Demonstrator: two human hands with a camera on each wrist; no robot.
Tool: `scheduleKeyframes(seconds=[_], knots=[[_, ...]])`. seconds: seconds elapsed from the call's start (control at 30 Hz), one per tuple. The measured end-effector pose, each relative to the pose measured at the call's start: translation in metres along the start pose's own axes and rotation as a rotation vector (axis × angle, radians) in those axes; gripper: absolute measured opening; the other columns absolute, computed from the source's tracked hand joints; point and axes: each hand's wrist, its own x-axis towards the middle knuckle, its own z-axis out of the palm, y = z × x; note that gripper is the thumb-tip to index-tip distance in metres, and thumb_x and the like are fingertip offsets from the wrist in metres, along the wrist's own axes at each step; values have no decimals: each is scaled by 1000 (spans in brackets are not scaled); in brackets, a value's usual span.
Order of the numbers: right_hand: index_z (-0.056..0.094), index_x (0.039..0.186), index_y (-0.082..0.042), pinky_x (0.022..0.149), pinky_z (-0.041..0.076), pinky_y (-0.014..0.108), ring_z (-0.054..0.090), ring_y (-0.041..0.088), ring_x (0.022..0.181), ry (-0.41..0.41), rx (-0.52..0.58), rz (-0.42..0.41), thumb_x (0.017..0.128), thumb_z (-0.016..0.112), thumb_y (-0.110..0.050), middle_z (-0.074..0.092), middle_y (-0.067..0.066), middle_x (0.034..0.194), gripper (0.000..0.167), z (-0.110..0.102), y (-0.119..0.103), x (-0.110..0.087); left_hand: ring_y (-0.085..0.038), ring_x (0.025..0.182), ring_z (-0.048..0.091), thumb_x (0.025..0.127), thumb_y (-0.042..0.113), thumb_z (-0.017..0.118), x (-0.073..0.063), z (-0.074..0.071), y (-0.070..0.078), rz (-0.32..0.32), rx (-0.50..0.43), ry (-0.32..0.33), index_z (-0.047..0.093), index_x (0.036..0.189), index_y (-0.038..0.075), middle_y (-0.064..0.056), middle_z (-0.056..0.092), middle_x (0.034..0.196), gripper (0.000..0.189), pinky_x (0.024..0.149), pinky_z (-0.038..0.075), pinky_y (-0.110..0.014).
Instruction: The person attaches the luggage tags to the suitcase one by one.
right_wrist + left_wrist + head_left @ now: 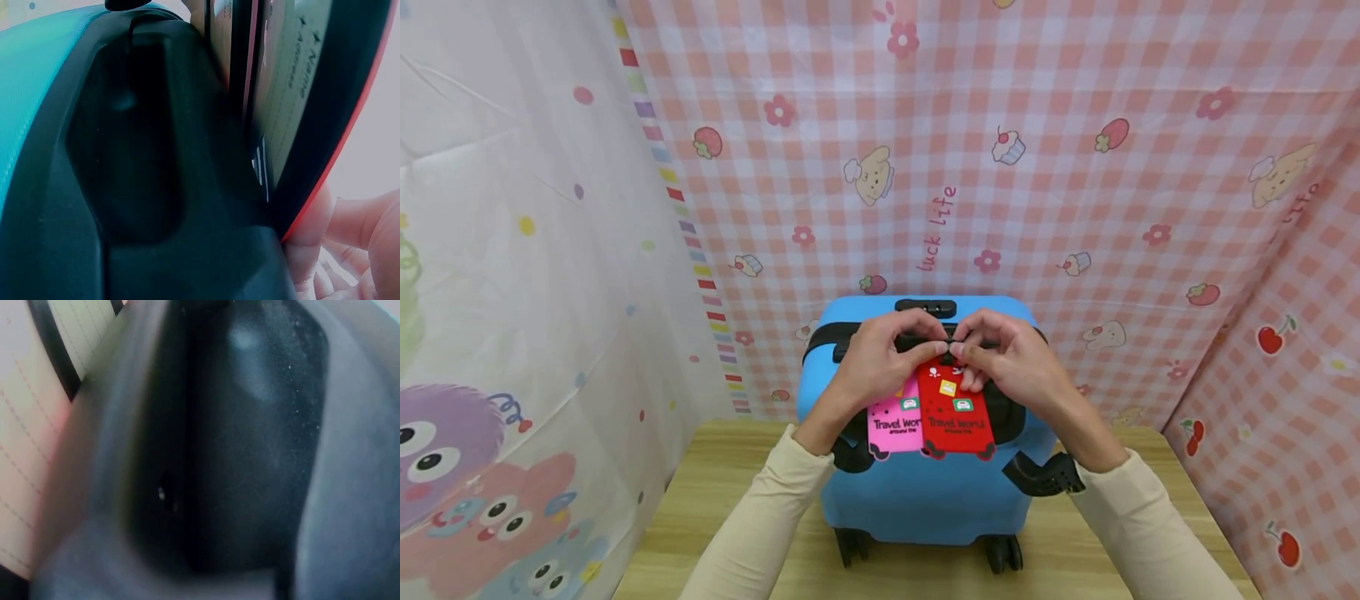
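Note:
A blue suitcase [925, 500] stands upright with two luggage tags hanging at its top handle. The red luggage tag [958, 427] overlaps the right part of the pink luggage tag [893, 427]. My left hand [883, 354] and right hand [1018, 362] meet above the red tag, thumbs and index fingers pinching its small black strap [947, 358]. How the strap's end lies is hidden by the fingertips. In the right wrist view, right-hand fingers [350, 244] are beside the red-edged tag's card [290, 94]. The left wrist view mostly holds the dark handle recess [250, 456].
A black strap [827, 335] runs across the suitcase, and a combination lock [925, 308] sits on its far edge. Wheels [1003, 552] rest on a wooden table [722, 500]. Checked pink cloth [1000, 208] hangs behind, white cloth [550, 292] at left.

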Motion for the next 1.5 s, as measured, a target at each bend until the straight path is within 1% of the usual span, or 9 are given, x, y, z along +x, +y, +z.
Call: scheduleKeyframes(seconds=[0.53, 0.77, 0.97, 1.07, 1.2, 1.27, 1.37, 1.43, 1.5], knots=[[58, 108, 1, 62, 57, 33, 64, 22, 60, 6, -5, -8, 100, 59, -13, 60, 19, 85, 16, 0, 1, 3, -7, 93, 61, 92, 21, 72, 1, -1, -6, 19, -19, 6, 72, 101, 17, 7, 71, 96, 10, 89, 50, -31], [58, 108, -1, 61, 57, 33, 63, 23, 59, 37, -28, -5, 99, 60, -14, 60, 18, 85, 16, 2, 2, 1, -7, 91, 62, 92, 19, 72, 2, 0, -7, 47, -11, 7, 73, 99, 16, 5, 72, 94, 8, 87, 51, -30], [59, 109, 0, 60, 56, 31, 62, 21, 58, 66, -24, -13, 99, 60, -14, 60, 18, 83, 17, 2, 3, 1, -7, 92, 63, 92, 19, 71, 4, 0, -6, 52, -6, 6, 74, 101, 16, 5, 72, 95, 10, 87, 51, -30], [59, 110, 0, 60, 57, 31, 62, 21, 58, 73, -26, -10, 99, 60, -15, 60, 18, 83, 18, 1, 4, 2, -9, 95, 64, 93, 19, 71, 5, -1, -5, 82, 24, -3, 73, 104, 14, 2, 73, 97, 12, 91, 51, -31], [59, 112, 0, 60, 57, 32, 62, 20, 59, 66, -24, -4, 100, 60, -17, 61, 18, 84, 21, 0, 3, 4, -14, 98, 65, 94, 17, 69, 6, -4, -4, 143, 73, -19, 72, 108, 11, -1, 73, 99, 16, 96, 50, -34], [59, 114, 0, 60, 57, 32, 61, 20, 60, 64, -18, -6, 100, 60, -17, 62, 17, 85, 22, -1, 4, 4, -15, 101, 66, 94, 18, 69, 5, -6, -4, 161, 84, -24, 71, 111, 10, -2, 74, 101, 19, 97, 50, -34], [59, 117, 0, 61, 57, 32, 62, 20, 61, 68, 9, -17, 100, 60, -17, 62, 16, 86, 24, -2, 5, 3, -16, 106, 64, 95, 19, 68, 3, -11, -7, 174, 96, -20, 69, 118, 9, -4, 73, 111, 25, 97, 50, -33], [59, 119, 1, 63, 57, 31, 63, 19, 63, 81, 21, -38, 100, 59, -16, 62, 16, 89, 26, -4, 6, 0, -18, 110, 63, 95, 20, 68, -1, -16, -10, 189, 116, -4, 67, 124, 8, -6, 71, 118, 32, 98, 50, -35], [60, 119, 2, 65, 58, 30, 64, 19, 66, 113, 21, -66, 100, 60, -16, 62, 18, 91, 27, -6, 6, -4, -20, 117, 61, 94, 20, 68, -7, -23, -14, 195, 146, 26, 65, 130, 8, -7, 67, 127, 38, 102, 48, -39]])
